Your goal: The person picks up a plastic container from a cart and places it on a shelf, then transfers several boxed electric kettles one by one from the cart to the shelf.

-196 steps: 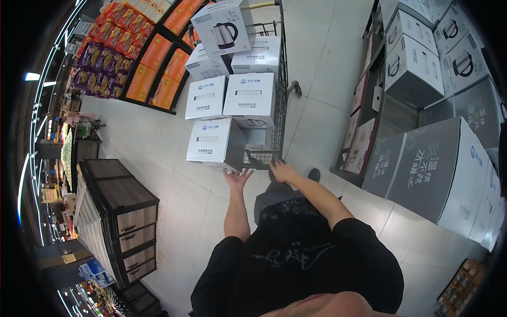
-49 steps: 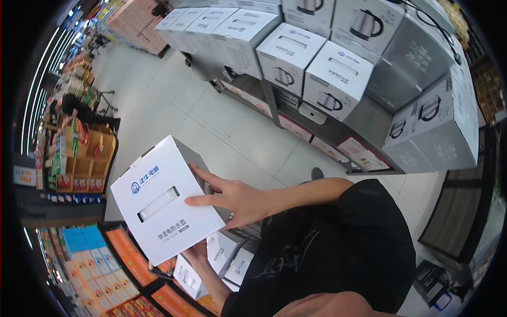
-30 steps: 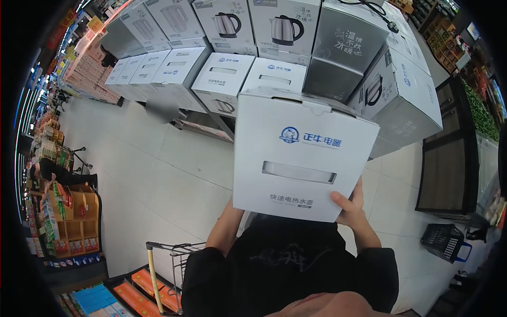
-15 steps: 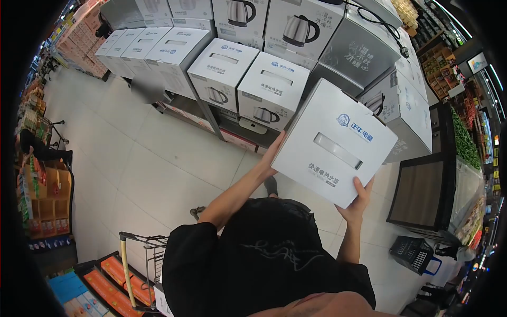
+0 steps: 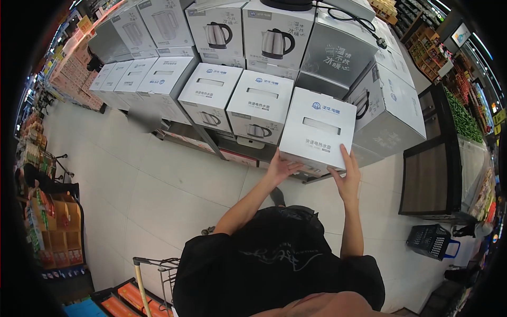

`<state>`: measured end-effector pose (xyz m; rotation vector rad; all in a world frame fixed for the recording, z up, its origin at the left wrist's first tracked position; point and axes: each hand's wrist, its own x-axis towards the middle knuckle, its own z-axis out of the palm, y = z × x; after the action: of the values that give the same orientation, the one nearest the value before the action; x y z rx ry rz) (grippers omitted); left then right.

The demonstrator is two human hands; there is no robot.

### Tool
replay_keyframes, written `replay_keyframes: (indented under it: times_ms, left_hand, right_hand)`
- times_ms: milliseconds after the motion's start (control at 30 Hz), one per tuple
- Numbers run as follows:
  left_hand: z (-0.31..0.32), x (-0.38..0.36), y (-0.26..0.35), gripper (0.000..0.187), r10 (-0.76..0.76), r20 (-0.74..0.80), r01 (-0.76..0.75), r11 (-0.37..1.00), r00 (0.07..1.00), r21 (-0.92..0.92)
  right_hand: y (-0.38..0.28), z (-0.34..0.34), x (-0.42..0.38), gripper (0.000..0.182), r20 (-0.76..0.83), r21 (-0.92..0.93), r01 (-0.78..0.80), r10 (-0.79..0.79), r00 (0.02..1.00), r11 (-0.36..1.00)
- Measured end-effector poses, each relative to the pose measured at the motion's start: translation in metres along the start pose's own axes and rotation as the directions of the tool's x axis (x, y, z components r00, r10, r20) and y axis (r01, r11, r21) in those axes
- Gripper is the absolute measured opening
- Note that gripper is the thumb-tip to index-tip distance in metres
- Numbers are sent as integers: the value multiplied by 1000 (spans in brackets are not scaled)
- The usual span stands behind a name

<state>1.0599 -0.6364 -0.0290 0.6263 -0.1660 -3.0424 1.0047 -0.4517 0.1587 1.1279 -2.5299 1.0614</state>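
Observation:
A white electric kettle box (image 5: 328, 116) with blue lettering and a slotted handle on top sits at the right end of the front row, lined up with its neighbours. My left hand (image 5: 281, 168) supports its front left corner, fingers reaching along the lower front face. On the right front corner lies my right hand (image 5: 347, 177), fingers over the top edge and thumb against the front. Beside it on the left stands a matching kettle box (image 5: 260, 103), and another kettle box (image 5: 211, 95) follows. How the held box rests underneath is hidden.
Taller kettle boxes (image 5: 272, 39) rise behind the front row, with a black cord (image 5: 351, 18) on top. An angled box (image 5: 388, 108) stands at the right. A shopping cart (image 5: 156, 261) is at lower left, and a dark basket (image 5: 430, 240) lies on the floor at right.
The kettle box has moved forward and down, from tilted in front of me to level at the row's right end. My left hand has slid from its side to its front corner.

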Motion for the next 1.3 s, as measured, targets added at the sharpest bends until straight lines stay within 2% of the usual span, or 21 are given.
replay_keyframes:
  times_ms: [67, 167, 267, 367, 467, 567, 667, 700, 767, 800, 867, 900, 967, 1100, 1300]
  left_hand:
    - [-10, 9, -1, 67, 1, 26, -2, 1000, 1000, 15]
    - [-20, 14, 0, 70, -30, -38, 32, 998, 999, 47]
    - [-34, 22, -2, 72, 17, -22, -15, 997, 1000, 81]
    - [-38, 27, -3, 73, -3, -107, 9, 999, 994, 51]
    - [-48, 32, -4, 83, -13, -52, 17, 997, 999, 71]
    - [-63, 43, -3, 81, -3, -11, 5, 990, 1000, 141]
    - [-57, 45, 0, 81, -22, -74, 28, 996, 997, 84]
    - [-54, 41, -1, 79, -10, -52, 14, 996, 999, 89]
    - [-47, 32, 0, 76, 19, -5, -18, 995, 1000, 102]
    - [-47, 31, -1, 74, 1, -15, -1, 1000, 1000, -7]
    - [-51, 26, -9, 70, -41, -33, 32, 972, 999, -232]
    - [-46, 19, -12, 67, -51, -54, 37, 973, 997, -228]
    - [-29, 3, -16, 61, -77, -97, 55, 975, 992, -217]
    - [-15, 7, -16, 52, -26, -111, -7, 959, 994, -285]
    - [-14, 29, -11, 58, 38, -85, -59, 963, 996, -264]
  right_hand:
    - [7, 10, -1, 77, -8, -16, -7, 7, 1000, 1000]
    - [20, 23, -1, 75, -25, -14, -24, 24, 999, 1000]
    - [27, 33, -5, 73, -45, -7, -27, 27, 999, 1000]
    - [35, 42, -8, 70, -71, -7, -31, 31, 997, 999]
    - [46, 48, -10, 66, -96, -36, -42, 39, 995, 998]
    - [55, 50, -10, 63, -111, -48, -41, 35, 993, 998]
    - [58, 51, -7, 59, -119, -89, -45, 34, 992, 995]
    - [57, 50, -8, 58, -118, -109, -50, 37, 992, 993]
    - [48, 46, -13, 57, -133, -221, -63, 33, 991, 973]
    - [43, 45, -12, 57, -142, -274, -67, 28, 989, 959]
    - [33, 42, -7, 57, -160, -384, 88, -160, 974, 919]
    - [30, 42, -6, 57, -161, -438, 157, -249, 955, 885]
    - [28, 49, 2, 58, -71, -431, 183, -236, 969, 884]
    - [33, 55, 19, 60, 47, -380, 224, -224, 974, 897]
    - [39, 61, 40, 65, 28, -382, 235, -243, 970, 894]
